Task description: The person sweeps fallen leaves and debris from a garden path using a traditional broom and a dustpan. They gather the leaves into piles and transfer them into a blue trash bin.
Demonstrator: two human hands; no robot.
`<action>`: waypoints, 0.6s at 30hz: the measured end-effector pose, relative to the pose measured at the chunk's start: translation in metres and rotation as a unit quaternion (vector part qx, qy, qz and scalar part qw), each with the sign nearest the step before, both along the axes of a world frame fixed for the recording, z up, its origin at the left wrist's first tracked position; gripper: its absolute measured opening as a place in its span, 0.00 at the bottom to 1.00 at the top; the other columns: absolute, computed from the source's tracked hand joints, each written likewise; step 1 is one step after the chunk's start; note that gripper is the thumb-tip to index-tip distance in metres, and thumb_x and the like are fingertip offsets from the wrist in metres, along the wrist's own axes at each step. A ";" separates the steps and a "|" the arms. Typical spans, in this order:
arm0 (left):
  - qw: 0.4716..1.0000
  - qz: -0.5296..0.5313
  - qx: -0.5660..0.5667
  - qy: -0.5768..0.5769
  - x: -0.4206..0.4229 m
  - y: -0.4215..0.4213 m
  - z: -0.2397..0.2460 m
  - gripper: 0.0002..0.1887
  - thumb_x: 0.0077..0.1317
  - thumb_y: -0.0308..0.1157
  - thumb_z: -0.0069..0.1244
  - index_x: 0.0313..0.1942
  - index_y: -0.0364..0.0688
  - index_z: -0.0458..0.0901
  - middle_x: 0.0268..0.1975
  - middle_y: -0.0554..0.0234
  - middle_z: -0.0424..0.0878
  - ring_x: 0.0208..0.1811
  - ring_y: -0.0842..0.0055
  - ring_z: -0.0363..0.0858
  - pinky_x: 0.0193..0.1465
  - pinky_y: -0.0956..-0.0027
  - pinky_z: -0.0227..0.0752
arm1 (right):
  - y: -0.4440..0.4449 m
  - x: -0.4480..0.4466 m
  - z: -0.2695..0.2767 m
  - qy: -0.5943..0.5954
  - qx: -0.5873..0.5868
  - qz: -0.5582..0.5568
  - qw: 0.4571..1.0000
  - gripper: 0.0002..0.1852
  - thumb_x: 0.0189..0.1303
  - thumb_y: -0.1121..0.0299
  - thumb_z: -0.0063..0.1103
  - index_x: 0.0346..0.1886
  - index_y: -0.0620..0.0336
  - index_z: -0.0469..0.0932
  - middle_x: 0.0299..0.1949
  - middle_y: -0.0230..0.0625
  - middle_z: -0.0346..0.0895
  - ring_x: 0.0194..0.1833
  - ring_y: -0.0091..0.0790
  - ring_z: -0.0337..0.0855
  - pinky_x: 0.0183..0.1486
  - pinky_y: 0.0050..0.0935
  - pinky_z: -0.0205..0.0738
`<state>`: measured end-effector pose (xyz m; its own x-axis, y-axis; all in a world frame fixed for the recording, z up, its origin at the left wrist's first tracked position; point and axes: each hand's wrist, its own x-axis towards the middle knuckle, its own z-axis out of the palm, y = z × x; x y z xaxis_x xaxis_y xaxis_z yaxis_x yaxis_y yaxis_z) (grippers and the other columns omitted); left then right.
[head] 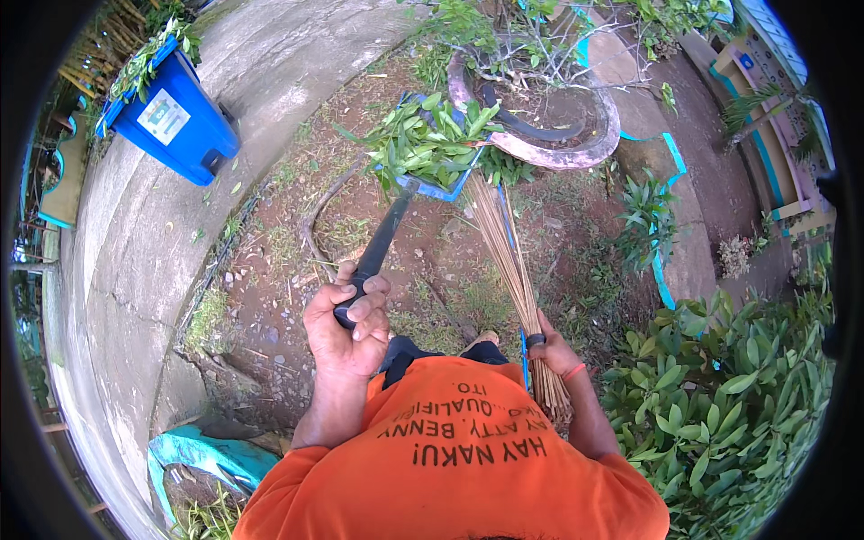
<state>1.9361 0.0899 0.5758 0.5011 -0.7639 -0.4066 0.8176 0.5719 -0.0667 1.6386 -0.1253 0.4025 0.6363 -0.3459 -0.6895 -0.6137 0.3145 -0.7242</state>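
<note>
My left hand (352, 324) is wrapped around the dark handle (383, 243) of a blue long-handled dustpan (435, 190). A heap of green leafy cuttings (432, 145) fills the pan and spills over its rim. In my right hand (557, 351) is a stick broom (509, 260), gripped at the dark band that binds its thin ribs. The broom slants away from me, its far tips beside the pan's right edge and more cut leaves (506, 165). A blue strip runs along the ribs.
A blue wheeled bin (179, 115) topped with leaves stands on the concrete path (115, 270) at left. Ahead, a curved planter border (560, 158) surrounds a shrub. A dense leafy bush (715, 398) rises on the right. A turquoise-painted edging (196, 449) lies near left.
</note>
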 end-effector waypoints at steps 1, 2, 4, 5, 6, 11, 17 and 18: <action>1.000 0.013 -0.006 0.002 0.013 0.016 -0.002 0.16 0.57 0.23 0.40 0.46 0.33 0.77 0.36 0.54 0.65 0.20 0.82 0.70 0.15 0.80 0.64 | 0.005 0.015 -0.003 0.003 -0.005 0.008 1.000 0.55 0.37 0.81 0.60 0.74 0.64 0.42 0.44 0.33 0.73 0.35 0.25 0.71 0.42 0.22 0.69; 1.000 0.023 -0.010 -0.002 0.025 0.031 -0.004 0.16 0.58 0.23 0.40 0.47 0.33 0.76 0.36 0.54 0.65 0.20 0.82 0.70 0.15 0.81 0.63 | 0.010 0.031 -0.007 0.019 -0.018 0.027 0.999 0.55 0.38 0.80 0.60 0.74 0.63 0.42 0.41 0.33 0.74 0.34 0.25 0.71 0.41 0.21 0.69; 0.999 0.039 0.005 -0.011 0.048 0.063 -0.005 0.16 0.58 0.23 0.40 0.46 0.34 0.77 0.36 0.54 0.66 0.20 0.82 0.70 0.14 0.81 0.62 | 0.024 0.067 -0.015 0.019 -0.016 0.019 1.000 0.55 0.38 0.79 0.60 0.73 0.64 0.41 0.41 0.34 0.73 0.35 0.26 0.72 0.41 0.22 0.70; 0.999 0.048 0.006 -0.012 0.057 0.079 -0.007 0.16 0.58 0.23 0.40 0.46 0.34 0.77 0.36 0.53 0.66 0.20 0.82 0.70 0.14 0.81 0.62 | 0.031 0.086 -0.021 0.020 -0.016 0.016 1.000 0.55 0.38 0.79 0.60 0.73 0.65 0.41 0.41 0.35 0.73 0.35 0.27 0.72 0.41 0.22 0.70; 0.998 0.055 0.008 -0.008 0.071 0.097 -0.005 0.16 0.58 0.23 0.40 0.46 0.35 0.77 0.37 0.54 0.66 0.20 0.82 0.70 0.14 0.81 0.61 | 0.038 0.105 -0.023 0.003 -0.010 0.051 0.999 0.55 0.38 0.77 0.61 0.73 0.69 0.41 0.44 0.38 0.73 0.37 0.30 0.74 0.43 0.24 0.71; 0.993 0.109 0.030 -0.035 0.121 0.175 0.005 0.16 0.58 0.23 0.40 0.47 0.35 0.77 0.36 0.54 0.66 0.20 0.82 0.70 0.15 0.81 0.60 | 0.085 0.203 -0.035 0.013 -0.092 0.143 0.985 0.55 0.37 0.74 0.63 0.73 0.66 0.43 0.43 0.40 0.74 0.39 0.31 0.75 0.45 0.26 0.72; 0.981 0.184 0.034 -0.049 0.176 0.224 0.011 0.15 0.58 0.23 0.40 0.45 0.35 0.78 0.36 0.53 0.66 0.20 0.82 0.70 0.15 0.81 0.61 | 0.117 0.294 -0.032 -0.009 -0.061 0.199 0.978 0.55 0.39 0.76 0.63 0.73 0.64 0.42 0.34 0.34 0.76 0.34 0.27 0.75 0.42 0.23 0.72; 0.977 0.202 0.037 -0.052 0.183 0.231 0.012 0.15 0.58 0.23 0.40 0.44 0.35 0.78 0.36 0.53 0.66 0.20 0.82 0.70 0.15 0.81 0.61 | 0.121 0.308 -0.031 -0.013 -0.074 0.220 0.973 0.55 0.40 0.76 0.63 0.73 0.63 0.42 0.34 0.33 0.76 0.33 0.27 0.75 0.41 0.23 0.72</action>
<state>2.1191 0.3208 0.5878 0.7971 -0.4658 -0.3842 0.5243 0.8496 0.0577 1.9469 -0.0047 0.3713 0.7613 -0.1302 -0.6352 -0.6468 -0.0828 -0.7582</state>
